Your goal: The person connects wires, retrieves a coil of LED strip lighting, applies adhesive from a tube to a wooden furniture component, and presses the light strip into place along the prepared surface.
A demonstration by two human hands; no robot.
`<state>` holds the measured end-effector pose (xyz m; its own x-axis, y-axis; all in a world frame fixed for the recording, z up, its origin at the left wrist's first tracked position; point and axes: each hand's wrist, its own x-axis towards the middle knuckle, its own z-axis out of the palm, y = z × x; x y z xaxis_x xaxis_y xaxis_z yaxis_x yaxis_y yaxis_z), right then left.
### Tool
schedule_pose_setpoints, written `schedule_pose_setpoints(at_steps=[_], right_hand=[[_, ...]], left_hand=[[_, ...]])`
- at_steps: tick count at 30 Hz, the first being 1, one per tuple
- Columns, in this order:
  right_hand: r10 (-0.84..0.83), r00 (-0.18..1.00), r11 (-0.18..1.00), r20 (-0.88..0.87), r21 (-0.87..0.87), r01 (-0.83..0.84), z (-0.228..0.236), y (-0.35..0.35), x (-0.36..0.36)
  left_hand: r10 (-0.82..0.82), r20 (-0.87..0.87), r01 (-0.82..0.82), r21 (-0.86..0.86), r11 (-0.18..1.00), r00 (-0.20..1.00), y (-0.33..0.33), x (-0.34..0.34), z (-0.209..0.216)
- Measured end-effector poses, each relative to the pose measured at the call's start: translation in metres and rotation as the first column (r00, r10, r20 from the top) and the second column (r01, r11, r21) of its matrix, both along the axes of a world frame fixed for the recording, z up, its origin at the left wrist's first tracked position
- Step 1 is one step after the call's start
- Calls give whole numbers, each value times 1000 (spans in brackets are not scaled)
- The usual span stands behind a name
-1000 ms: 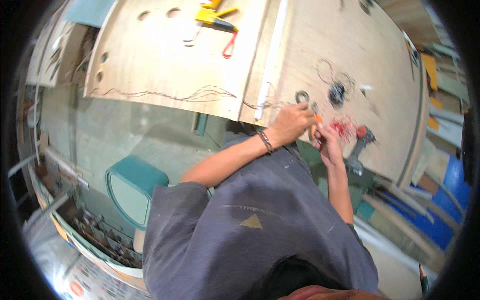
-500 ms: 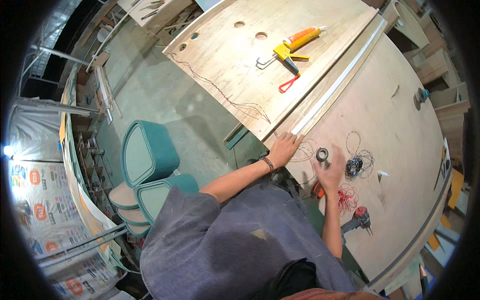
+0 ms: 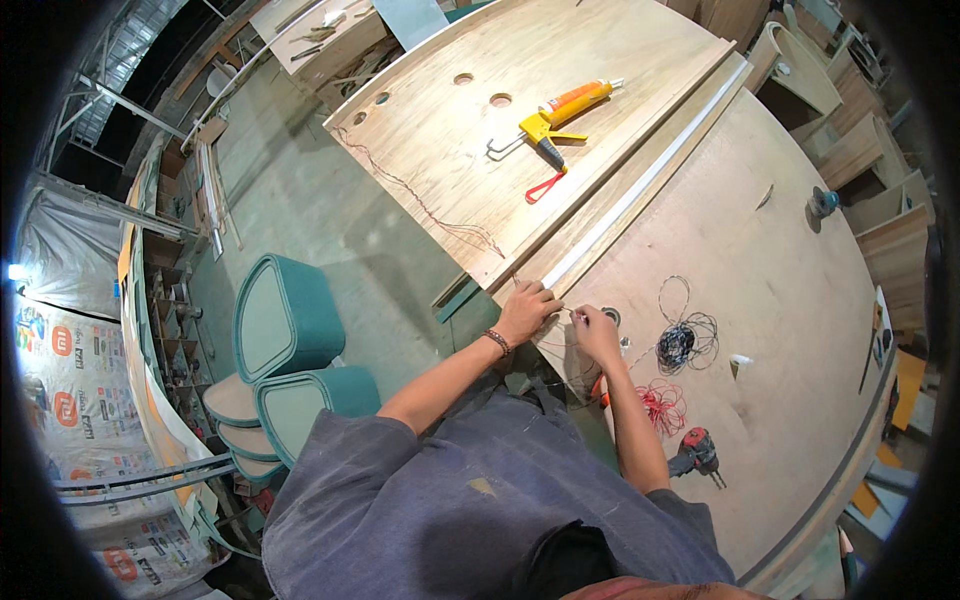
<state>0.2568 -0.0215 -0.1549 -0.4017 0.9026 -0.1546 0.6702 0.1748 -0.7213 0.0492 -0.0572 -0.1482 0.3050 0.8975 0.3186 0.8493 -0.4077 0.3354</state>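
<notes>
Over the near corner of the wooden panel, my left hand (image 3: 527,313) is closed with a thin wire pinched at its fingertips. Just to its right, my right hand (image 3: 597,335) pinches the same wire, and a short length shows between the two. A dark roll of tape (image 3: 612,317) lies on the board beside my right hand, partly hidden by it. A long white strip (image 3: 640,190) runs along the panel from near my left hand. To the right are a coil of black-and-white wire (image 3: 676,346) and a tangle of red wire (image 3: 662,407).
A yellow caulking gun (image 3: 545,130) rests on the far wooden panel (image 3: 430,130), near several round holes and thin trailing wires. A red-and-black cordless drill (image 3: 700,452) lies on the near board (image 3: 760,400). A blue-green power tool (image 3: 822,203) stands farther right. Green-edged panels (image 3: 290,310) stand at left.
My right hand has left the spot by the tape roll and come left to the wire beside my left hand. The whole view has shifted slightly.
</notes>
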Motion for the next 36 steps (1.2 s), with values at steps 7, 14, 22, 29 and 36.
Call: schedule_pose_setpoints(at_steps=[7, 14, 22, 29, 36], right_hand=[[-253, 923, 756, -289, -654, 2, 69, 21, 74], [-1, 999, 986, 42, -168, 8, 33, 31, 147], [-328, 770, 924, 547, 355, 142, 41, 24, 117], [-331, 888, 829, 318, 548, 112, 106, 13, -52], [-36, 991, 848, 130, 529, -39, 100, -24, -320]], left_hand=[[-45, -163, 51, 28, 998, 986, 12, -3, -9], [-84, -178, 88, 13, 996, 980, 20, 4, -13], [-46, 37, 48, -36, 998, 998, -5, -10, 25], [280, 397, -223, -184, 957, 874, -105, -143, 55], [677, 576, -584, -379, 717, 458, -242, -421, 55]])
